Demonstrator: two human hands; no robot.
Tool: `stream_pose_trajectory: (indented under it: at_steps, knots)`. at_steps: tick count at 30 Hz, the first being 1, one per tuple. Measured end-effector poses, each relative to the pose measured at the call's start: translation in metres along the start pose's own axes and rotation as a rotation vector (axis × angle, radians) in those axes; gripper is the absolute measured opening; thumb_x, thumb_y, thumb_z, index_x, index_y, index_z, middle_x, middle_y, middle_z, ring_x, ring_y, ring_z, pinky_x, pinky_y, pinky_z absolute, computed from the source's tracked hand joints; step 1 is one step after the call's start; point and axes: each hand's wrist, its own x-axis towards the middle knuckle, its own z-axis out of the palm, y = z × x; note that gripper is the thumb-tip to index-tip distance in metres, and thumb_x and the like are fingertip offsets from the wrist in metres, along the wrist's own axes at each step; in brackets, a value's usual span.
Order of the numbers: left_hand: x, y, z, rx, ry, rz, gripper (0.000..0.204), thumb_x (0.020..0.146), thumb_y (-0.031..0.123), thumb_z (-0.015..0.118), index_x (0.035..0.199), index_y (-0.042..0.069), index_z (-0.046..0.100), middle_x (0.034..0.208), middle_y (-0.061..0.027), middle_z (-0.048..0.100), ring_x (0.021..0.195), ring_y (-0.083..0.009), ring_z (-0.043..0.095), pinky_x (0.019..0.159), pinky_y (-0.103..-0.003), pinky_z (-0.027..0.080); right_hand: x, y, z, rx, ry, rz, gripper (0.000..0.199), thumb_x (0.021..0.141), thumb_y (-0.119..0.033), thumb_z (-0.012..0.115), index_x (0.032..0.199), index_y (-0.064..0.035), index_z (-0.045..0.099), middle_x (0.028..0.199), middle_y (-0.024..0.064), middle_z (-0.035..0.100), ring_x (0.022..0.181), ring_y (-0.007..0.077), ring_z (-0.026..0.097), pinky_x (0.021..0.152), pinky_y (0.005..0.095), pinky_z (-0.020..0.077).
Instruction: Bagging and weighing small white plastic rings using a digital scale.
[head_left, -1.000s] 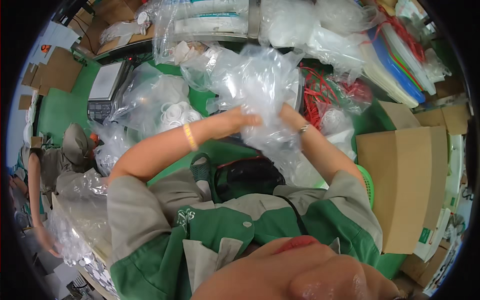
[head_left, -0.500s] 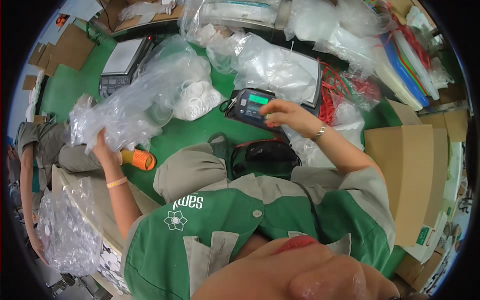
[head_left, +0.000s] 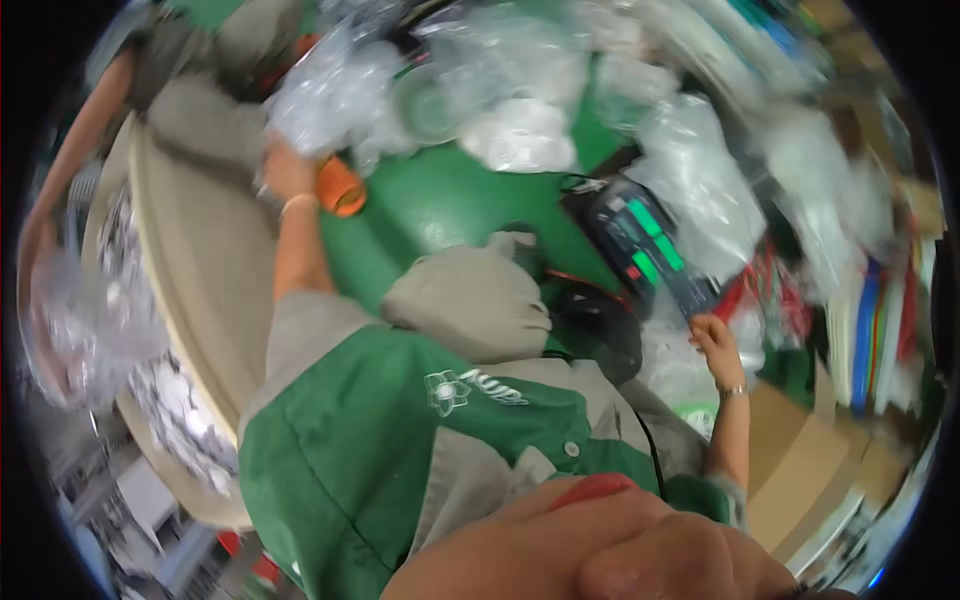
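My left hand [head_left: 287,170] is closed on the gathered end of a large clear plastic bag [head_left: 335,105], which stretches away to the far side. Beyond its far end, a heap of white rings [head_left: 520,135] lies on the green floor [head_left: 430,195]. My right hand [head_left: 715,352] is at the near corner of a digital scale's dark keypad panel [head_left: 650,240] with lit green displays. Its fingers are loosely bent and somewhat apart, with nothing visible in them. More clear plastic [head_left: 700,175] covers the scale's platform.
Another person's arm [head_left: 75,165] and an orange slipper [head_left: 340,186] are at the left, by a beige-rimmed surface [head_left: 185,250]. A black bag [head_left: 600,325] lies near my knee. Red strips [head_left: 785,285], coloured sheets [head_left: 865,335] and a cardboard box [head_left: 800,450] stand at the right.
The view has turned left and blurred. My right hand has left the middle of the scale's keypad for its near corner. My left hand still grips the plastic bag.
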Motion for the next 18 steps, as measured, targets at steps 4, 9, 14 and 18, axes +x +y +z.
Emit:
stream_pose_trajectory:
  at_steps: [4, 9, 14, 18]
  knots:
    - [-0.007, 0.013, 0.010, -0.142, -0.565, -0.209, 0.098, 0.062, 0.037, 0.072, 0.139, 0.012, 0.016, 0.137, -0.0211, 0.028, 0.126, -0.0373, 0.028, 0.095, -0.048, 0.034, 0.014, 0.001, 0.014, -0.021, -0.077, 0.031, 0.023, 0.083, -0.010, 0.055, 0.105, -0.0035, 0.054, 0.094, 0.0009, 0.058, 0.080, 0.0095, 0.054, 0.067, 0.0217, 0.0419]
    - [-0.017, 0.027, 0.065, -0.233, -0.535, -0.088, 0.103, 0.062, 0.039, 0.073, 0.140, 0.014, 0.011, 0.139, -0.0253, 0.021, 0.128, -0.0437, 0.019, 0.102, -0.050, 0.023, 0.015, -0.002, 0.009, 0.009, -0.090, 0.033, 0.022, 0.084, -0.008, 0.055, 0.105, -0.0020, 0.053, 0.095, 0.0016, 0.056, 0.083, 0.0103, 0.052, 0.074, 0.0236, 0.0433]
    - [0.005, 0.089, 0.132, -0.975, -0.113, 0.053, 0.072, 0.076, 0.020, 0.062, 0.132, -0.004, 0.024, 0.133, -0.0290, 0.028, 0.124, -0.0392, 0.028, 0.105, -0.042, 0.021, -0.003, 0.019, -0.010, -0.175, 0.039, -0.084, 0.022, 0.083, -0.011, 0.057, 0.102, -0.0014, 0.054, 0.094, 0.0044, 0.057, 0.088, 0.0143, 0.052, 0.080, 0.0279, 0.0429]
    - [0.048, 0.008, 0.210, 0.055, -0.796, 0.530, 0.081, 0.077, 0.041, 0.053, 0.131, -0.010, 0.020, 0.125, -0.0312, 0.040, 0.117, -0.0405, 0.040, 0.099, -0.040, 0.032, -0.004, 0.004, -0.019, -0.029, 0.031, -0.089, 0.027, 0.085, -0.015, 0.057, 0.108, -0.0018, 0.053, 0.098, 0.0040, 0.058, 0.092, 0.0119, 0.052, 0.080, 0.0259, 0.0425]
